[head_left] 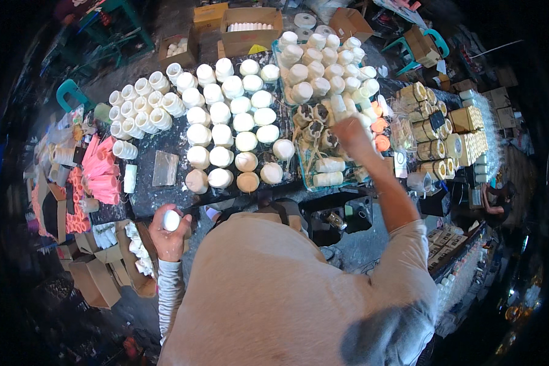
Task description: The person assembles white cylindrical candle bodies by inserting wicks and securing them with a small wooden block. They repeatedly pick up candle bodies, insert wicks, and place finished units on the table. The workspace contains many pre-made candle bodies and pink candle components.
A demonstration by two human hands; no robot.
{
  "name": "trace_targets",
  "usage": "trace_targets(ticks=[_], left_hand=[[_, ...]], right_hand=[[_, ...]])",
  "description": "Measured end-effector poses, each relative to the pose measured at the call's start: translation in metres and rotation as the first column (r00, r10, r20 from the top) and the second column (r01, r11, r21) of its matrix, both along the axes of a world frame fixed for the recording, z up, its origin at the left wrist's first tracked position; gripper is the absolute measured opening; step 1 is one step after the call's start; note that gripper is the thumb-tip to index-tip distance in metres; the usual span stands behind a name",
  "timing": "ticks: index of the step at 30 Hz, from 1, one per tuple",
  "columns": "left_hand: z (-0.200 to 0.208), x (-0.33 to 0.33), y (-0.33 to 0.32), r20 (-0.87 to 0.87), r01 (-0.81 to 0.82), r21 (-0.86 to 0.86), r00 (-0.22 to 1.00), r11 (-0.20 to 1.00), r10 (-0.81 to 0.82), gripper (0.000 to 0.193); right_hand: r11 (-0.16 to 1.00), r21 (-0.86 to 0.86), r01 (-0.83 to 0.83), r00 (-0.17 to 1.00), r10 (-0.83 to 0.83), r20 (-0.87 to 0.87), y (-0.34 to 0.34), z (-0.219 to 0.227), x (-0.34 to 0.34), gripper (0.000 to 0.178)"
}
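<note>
While the left hand (pixel 168 244) grips a white cylinder (pixel 171 220) by the near edge of the desk (pixel 147 196), a loosened hold could drop it; the right hand (pixel 352 135), its grasp too blurred to tell, could topple neighbouring cream cylinders (pixel 329 164) by sweeping sideways.

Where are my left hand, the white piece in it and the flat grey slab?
Left hand (pixel 168 240), head view, its middle.
White piece (pixel 171 221), head view, visible end.
Flat grey slab (pixel 165 169), head view, upper face.
</note>
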State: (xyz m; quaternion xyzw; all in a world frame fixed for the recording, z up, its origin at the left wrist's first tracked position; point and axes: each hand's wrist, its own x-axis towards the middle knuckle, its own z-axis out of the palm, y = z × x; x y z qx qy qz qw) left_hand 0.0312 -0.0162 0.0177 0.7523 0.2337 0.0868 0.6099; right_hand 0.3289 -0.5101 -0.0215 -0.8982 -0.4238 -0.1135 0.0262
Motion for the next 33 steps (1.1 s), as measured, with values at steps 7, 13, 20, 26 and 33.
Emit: trace_targets(ticks=[7, 13, 20, 26, 33], left_hand=[[0.003, 0.013, -0.030, -0.010, 0.045, 0.012, 0.999, 0.999, -0.045, 0.039], [0.005, 0.036, -0.046, 0.032, 0.155, 0.183, 0.986, 0.971, -0.164, 0.031], [0.013, 0.061, -0.054, 0.074, 0.258, 0.279, 0.955, 0.925, -0.289, 0.026], [0.014, 0.103, -0.069, 0.122, 0.449, 0.305, 0.857, 0.840, -0.502, 0.020], [0.051, 0.147, -0.093, 0.160, 0.589, 0.356, 0.726, 0.726, -0.668, 0.022]], right_hand=[[0.995, -0.022, 0.100, 0.956, -0.103, -0.276, -0.007, -0.123, -0.068, 0.013], [0.646, -0.046, 0.762, 0.580, -0.711, -0.397, 0.038, -0.144, -0.055, 0.034], [0.336, 0.225, 0.915, 0.391, -0.592, -0.705, 0.042, -0.146, -0.055, 0.028], [0.234, 0.523, 0.820, 0.573, -0.327, -0.752, 0.051, -0.066, -0.062, 0.020], [0.280, 0.465, 0.839, 0.417, 0.216, -0.883, 0.145, 0.053, -0.092, 0.016]])
